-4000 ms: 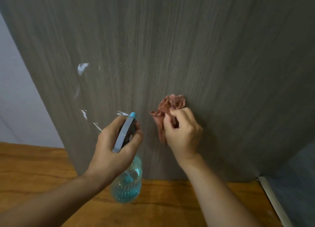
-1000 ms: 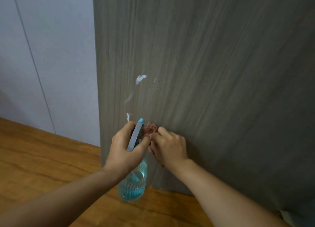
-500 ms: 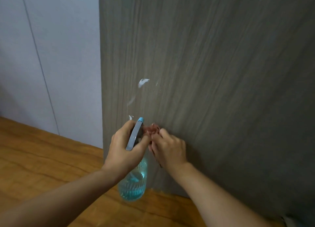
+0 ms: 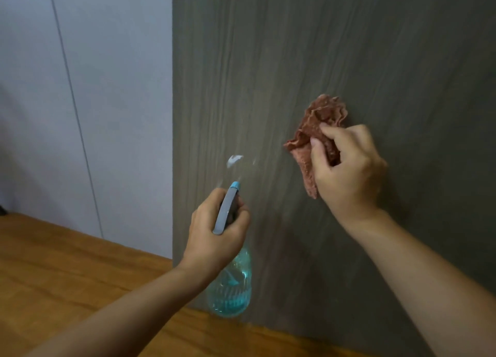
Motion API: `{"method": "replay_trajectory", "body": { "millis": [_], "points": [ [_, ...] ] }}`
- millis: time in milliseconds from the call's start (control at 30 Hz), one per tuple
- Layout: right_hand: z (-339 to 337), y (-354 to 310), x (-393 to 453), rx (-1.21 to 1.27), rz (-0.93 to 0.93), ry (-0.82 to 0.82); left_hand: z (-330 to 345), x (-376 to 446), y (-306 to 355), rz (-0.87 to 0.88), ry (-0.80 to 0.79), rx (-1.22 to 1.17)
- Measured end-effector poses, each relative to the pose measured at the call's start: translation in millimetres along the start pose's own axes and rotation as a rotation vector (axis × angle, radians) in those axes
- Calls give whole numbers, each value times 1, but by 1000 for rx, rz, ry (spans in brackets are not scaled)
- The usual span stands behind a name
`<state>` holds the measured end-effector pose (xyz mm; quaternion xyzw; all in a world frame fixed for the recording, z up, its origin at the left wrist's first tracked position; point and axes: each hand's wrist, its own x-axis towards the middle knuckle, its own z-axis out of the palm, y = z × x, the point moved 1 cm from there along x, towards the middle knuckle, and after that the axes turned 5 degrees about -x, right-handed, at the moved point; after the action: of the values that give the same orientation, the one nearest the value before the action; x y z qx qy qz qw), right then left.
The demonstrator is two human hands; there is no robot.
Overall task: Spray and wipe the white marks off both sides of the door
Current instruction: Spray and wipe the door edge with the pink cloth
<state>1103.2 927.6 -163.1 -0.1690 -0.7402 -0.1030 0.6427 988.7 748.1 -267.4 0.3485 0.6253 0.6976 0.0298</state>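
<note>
The door (image 4: 349, 48), a grey-brown wood-grain panel, stood upright and filled the centre and right of the head view, with its left edge against a pale wall (image 4: 107, 88). One white mark (image 4: 234, 160) was visible on the door face near that left edge, with a faint pale smear just below it. The left hand (image 4: 214, 236) had its grip closed around the head of the spray bottle (image 4: 232, 289), fingers wrapped at the trigger area; the blue nozzle tip pointed up toward the white mark and lay just below it. The bottle body was clear, held blue liquid, and hung below the hand in front of the door's lower edge. The right hand (image 4: 346, 166) had its grip closed on a crumpled reddish-brown cloth (image 4: 319, 125), pinched between thumb and fingers and held at the door face, to the right of and slightly above the white mark and apart from it. A wooden floor (image 4: 67, 276) ran beneath the door and wall
</note>
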Motion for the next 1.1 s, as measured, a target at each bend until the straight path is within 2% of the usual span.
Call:
{"method": "replay_trajectory", "body": {
  "millis": [133,267,433,500,633,700,767,900,967,1100],
  "points": [
    [8,-8,9,21,-107,-25,-8,7,7,23,62,-26],
    [23,-23,18,-62,-201,-50,-21,9,6,2,66,-35],
    [48,-55,13,-32,-253,-37,-42,9,2,-26,105,-30],
    [63,-65,-15,24,-329,-129,-52,10,-1,-24,111,-28],
    [76,-76,-86,56,-479,-443,-67,9,-2,7,129,5],
    [72,-76,-83,52,-509,-494,-71,7,-2,10,123,18],
    [65,-75,-50,18,-493,-416,-72,5,-4,-14,89,2],
    [47,-72,38,-60,-342,-142,-65,5,-4,-43,31,24],
    [46,-76,51,-63,-277,-97,-57,9,-3,-41,8,65],
    [50,-80,42,-57,-253,-112,-39,14,-4,-18,-14,81]
  ]
}}
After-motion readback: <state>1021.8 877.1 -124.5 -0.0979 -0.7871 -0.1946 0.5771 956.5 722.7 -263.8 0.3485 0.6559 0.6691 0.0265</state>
